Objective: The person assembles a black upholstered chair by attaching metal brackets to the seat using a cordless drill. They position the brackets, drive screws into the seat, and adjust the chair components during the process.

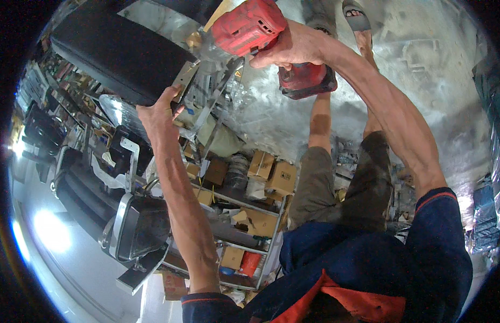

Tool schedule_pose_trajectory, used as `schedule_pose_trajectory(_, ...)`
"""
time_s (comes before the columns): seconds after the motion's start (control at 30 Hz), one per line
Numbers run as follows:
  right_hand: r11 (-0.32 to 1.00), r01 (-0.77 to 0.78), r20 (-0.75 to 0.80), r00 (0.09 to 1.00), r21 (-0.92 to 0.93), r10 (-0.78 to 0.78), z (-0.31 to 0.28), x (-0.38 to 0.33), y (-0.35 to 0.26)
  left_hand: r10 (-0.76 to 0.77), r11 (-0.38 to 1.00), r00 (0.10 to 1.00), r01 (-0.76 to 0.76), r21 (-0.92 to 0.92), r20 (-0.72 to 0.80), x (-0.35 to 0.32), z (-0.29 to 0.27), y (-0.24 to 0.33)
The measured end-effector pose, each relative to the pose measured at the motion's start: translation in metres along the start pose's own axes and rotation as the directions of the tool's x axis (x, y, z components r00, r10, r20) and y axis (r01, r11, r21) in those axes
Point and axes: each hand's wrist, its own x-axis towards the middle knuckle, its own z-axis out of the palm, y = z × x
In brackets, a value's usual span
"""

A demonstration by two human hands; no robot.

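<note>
My right hand grips the handle of a red cordless power driver, with its red and black battery below the fingers. The driver's front points left, toward a small metal bracket at the end of a long black padded cushion. What sits in the driver's nose is blurred. At the cushion's near right corner, my left hand is closed on the edge beside the bracket. Part of its fingers is hidden behind the cushion.
Below the cushion stands a metal shelf rack holding several cardboard boxes. Black padded equipment with metal brackets is at the left. The grey floor lies at the far right, and a sandalled foot rests on it.
</note>
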Motion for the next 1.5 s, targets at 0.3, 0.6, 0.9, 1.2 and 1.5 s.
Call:
schedule_pose_trajectory(0.3,0.999,-0.049,0.005,0.999,-0.009,0.049,0.000,0.004,-0.003,0.035,0.999,0.999,-0.035,0.001,0.033,-0.001,-0.002,0.001)
schedule_pose_trajectory(0.6,0.996,-0.084,0.077,0.994,0.022,0.082,-0.004,0.005,-0.007,0.017,0.999,1.000,-0.016,0.036,-0.009,0.007,-0.002,-0.006)
schedule_pose_trajectory(0.9,0.988,-0.151,0.061,0.986,-0.035,0.153,-0.001,0.010,-0.011,0.000,1.000,1.000,0.000,0.015,0.009,0.000,-0.002,0.003)
schedule_pose_trajectory(1.2,0.965,-0.243,0.113,0.961,-0.100,0.254,-0.002,0.019,-0.035,0.036,0.999,0.998,-0.036,0.004,-0.052,-0.001,0.000,0.002)
schedule_pose_trajectory(1.5,0.967,-0.217,0.108,0.967,-0.135,0.232,0.000,0.027,-0.040,0.043,0.996,0.992,-0.033,0.087,-0.117,0.012,-0.001,-0.016)
